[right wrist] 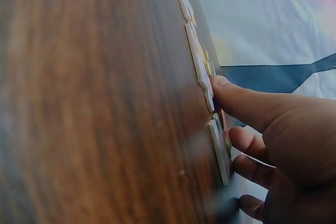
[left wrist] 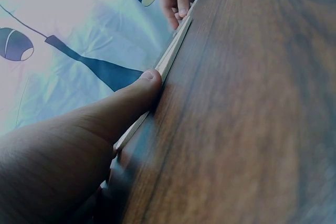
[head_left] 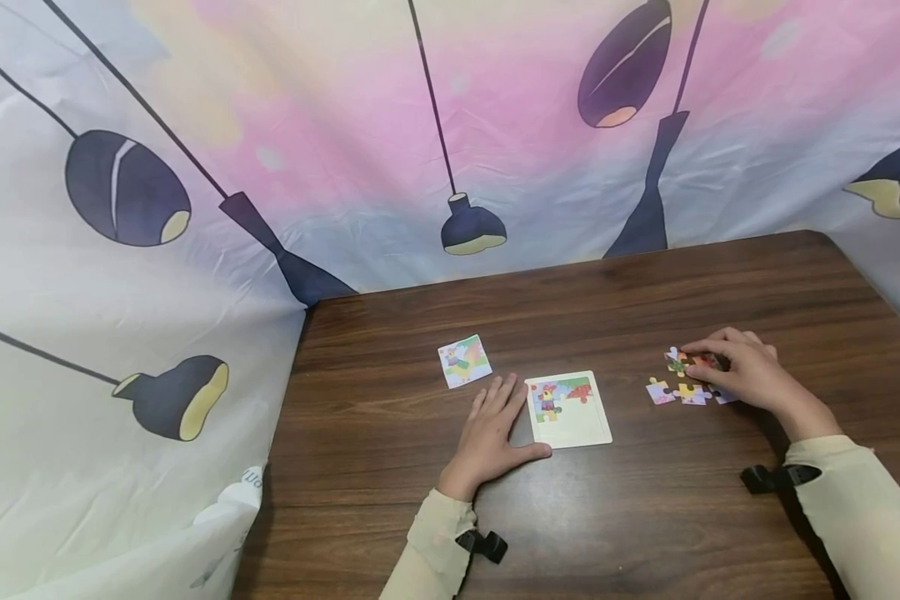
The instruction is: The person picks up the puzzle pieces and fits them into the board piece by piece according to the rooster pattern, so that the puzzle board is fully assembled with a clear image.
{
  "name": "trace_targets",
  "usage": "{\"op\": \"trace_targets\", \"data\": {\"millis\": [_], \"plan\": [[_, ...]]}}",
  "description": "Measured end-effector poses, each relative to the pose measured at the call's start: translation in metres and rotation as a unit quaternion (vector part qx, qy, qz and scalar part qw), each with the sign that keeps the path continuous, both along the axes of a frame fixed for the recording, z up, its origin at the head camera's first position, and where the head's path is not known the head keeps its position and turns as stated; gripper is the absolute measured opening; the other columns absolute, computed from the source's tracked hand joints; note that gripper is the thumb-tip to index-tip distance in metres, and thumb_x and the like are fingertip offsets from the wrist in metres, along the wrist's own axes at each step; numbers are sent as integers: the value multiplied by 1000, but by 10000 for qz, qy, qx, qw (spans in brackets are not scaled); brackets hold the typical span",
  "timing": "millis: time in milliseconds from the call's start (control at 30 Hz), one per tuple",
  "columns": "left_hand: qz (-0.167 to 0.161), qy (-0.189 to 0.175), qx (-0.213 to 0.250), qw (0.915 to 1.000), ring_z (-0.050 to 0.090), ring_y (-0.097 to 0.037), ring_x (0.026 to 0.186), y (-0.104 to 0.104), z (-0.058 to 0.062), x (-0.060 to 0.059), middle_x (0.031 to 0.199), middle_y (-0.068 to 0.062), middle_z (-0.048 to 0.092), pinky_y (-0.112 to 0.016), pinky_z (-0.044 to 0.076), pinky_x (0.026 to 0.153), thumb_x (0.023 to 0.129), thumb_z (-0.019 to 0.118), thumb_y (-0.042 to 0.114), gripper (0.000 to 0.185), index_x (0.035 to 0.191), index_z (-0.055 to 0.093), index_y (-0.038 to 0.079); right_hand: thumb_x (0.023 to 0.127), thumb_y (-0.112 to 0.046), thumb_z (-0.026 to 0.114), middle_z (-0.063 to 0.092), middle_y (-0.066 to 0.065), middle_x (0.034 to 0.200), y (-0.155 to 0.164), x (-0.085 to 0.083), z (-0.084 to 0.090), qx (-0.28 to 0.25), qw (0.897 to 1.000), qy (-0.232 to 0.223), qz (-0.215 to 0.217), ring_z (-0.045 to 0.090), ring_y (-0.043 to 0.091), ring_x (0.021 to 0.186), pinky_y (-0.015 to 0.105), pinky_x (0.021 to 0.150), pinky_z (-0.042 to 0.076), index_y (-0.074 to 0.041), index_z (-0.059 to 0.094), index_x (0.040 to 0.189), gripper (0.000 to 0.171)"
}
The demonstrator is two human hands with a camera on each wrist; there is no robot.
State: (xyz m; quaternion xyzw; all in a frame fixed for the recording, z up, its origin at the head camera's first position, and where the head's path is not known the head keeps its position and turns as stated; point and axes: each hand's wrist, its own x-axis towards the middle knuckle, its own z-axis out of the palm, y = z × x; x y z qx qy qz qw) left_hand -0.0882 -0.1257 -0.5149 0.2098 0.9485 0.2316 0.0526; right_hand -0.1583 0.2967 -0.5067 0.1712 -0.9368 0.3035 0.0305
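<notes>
A dark wooden table (head_left: 645, 517) stands against a lamp-printed backdrop cloth (head_left: 195, 208). The left hand (head_left: 495, 437) lies flat, fingers spread, thumb touching the puzzle tray (head_left: 581, 425). The right hand (head_left: 742, 371) curls over loose puzzle pieces (head_left: 678, 390), fingertips pinching one piece (head_left: 678, 363). A picture card (head_left: 464, 361) lies near the tray.

On the table (head_left: 645, 517), the card (head_left: 464, 361) lies left of the puzzle board (head_left: 568, 409), loose pieces (head_left: 678, 387) right.
</notes>
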Motion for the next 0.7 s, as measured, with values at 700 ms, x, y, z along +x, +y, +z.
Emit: {"op": "trace_targets", "data": {"millis": [700], "plan": [[-11, 22, 0, 10000, 12, -26, 163, 1, 0, 0, 174, -8, 24, -49, 13, 131, 88, 78, 63, 105, 167, 32, 13, 100, -13, 75, 66, 20, 113, -22, 3, 4, -200, 9989, 420, -45, 52, 38, 107, 50, 78, 26, 0, 71, 120, 24]]}}
